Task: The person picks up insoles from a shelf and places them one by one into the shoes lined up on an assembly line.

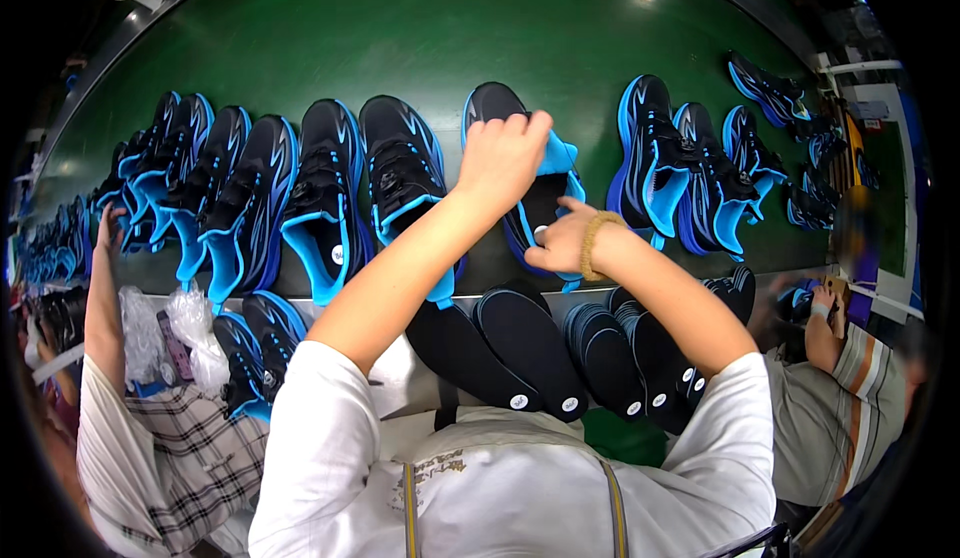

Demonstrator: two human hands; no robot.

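A black sneaker (495, 100) with bright blue lining and sole lies in front of me, toe pointing away. My left hand (508, 153) is closed on the tongue area at the top of its opening, lifting blue lining. Over the heel end is my right hand (572, 238), a tan band round its wrist, with thumb and forefinger spread; its other fingers are mostly hidden. Inside the shoe a black insole with a white round label shows partly between those fingers. Matching sneakers stand in a row left (325, 178) and right (650, 158) of it.
Black insoles (510, 343) with white round labels are stacked at the near edge of the green work surface (400, 28). Two sneakers (265, 338) and clear plastic bags (195, 333) lie near left. Co-workers sit on both sides; one's hand (108, 226) touches shoes far left.
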